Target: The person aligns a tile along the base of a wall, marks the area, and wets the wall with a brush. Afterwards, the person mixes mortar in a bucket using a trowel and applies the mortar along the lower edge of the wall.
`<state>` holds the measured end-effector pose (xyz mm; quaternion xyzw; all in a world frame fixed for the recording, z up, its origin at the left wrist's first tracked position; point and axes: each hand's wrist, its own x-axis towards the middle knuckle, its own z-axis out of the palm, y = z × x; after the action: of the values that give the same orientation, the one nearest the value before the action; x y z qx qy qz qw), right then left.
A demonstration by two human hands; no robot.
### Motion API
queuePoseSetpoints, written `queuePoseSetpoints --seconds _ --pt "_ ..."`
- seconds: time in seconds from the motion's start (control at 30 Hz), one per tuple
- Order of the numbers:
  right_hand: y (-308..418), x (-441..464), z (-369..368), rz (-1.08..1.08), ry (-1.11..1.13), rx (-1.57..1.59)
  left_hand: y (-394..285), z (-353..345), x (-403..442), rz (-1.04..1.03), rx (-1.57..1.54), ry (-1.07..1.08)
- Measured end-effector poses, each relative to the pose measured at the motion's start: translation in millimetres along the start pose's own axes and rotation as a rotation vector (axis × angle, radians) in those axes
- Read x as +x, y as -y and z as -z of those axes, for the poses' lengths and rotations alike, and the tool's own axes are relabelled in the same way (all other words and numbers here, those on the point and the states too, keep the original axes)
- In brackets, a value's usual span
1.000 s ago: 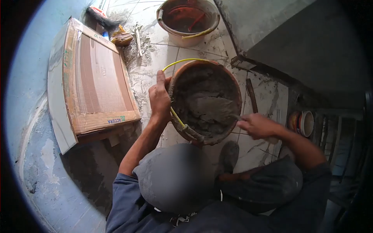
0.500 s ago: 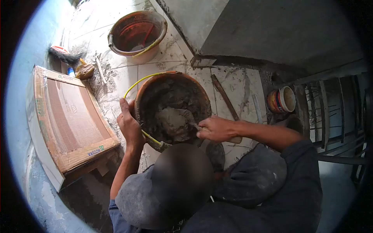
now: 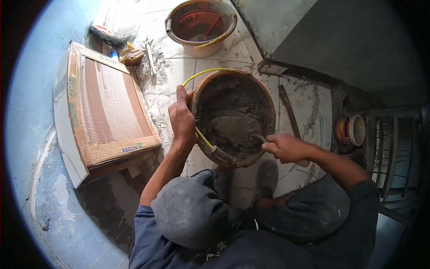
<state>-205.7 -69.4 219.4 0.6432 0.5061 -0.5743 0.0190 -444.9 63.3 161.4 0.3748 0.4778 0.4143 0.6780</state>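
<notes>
A round orange bucket (image 3: 268,95) stands in front of me, holding wet grey mortar (image 3: 230,96). My left hand (image 3: 182,120) is closed on the bucket's left rim, thumb up beside the yellow handle (image 3: 204,71). In my right hand (image 3: 286,148) is the handle of a trowel (image 3: 235,127), gripped at the bucket's lower right. The trowel's mortar-coated blade lies on the mortar inside the bucket. Part of its handle is hidden by my fingers.
A second bucket (image 3: 201,48) stands beyond. Boxed tiles (image 3: 107,105) lean at the left, near a black-bristled brush (image 3: 109,38). Right of the mortar bucket lie a wooden-handled tool (image 3: 290,112) and a small paint pail (image 3: 357,130). A concrete block (image 3: 286,27) rises at upper right.
The whole view has shifted, so things sit further right. The trowel blade, earlier heaped with mortar, now shows a flatter, smoother face in the bucket. Both hands keep their grips.
</notes>
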Motion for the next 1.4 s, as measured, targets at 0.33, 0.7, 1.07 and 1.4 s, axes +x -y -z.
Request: queuePoseSetpoints --seconds 0.33,0.7,1.07,1.4 --pt "-25.1 20.7 -26.3 0.201 -0.136 -0.453 11.3 -11.3 -7.8 -0.132 0.118 -0.175" --pt "-60.6 -33.1 -17.6 0.091 0.127 0.716 51.3 50.7 20.0 -0.464 0.733 -0.182" --pt "-194.1 -33.5 -52.7 0.691 -0.73 1.824 51.8 133.5 24.8 0.194 -0.147 0.149" --pt "-216.8 5.3 67.9 0.687 -1.878 1.952 70.9 235.5 76.1 0.051 0.057 -0.158"
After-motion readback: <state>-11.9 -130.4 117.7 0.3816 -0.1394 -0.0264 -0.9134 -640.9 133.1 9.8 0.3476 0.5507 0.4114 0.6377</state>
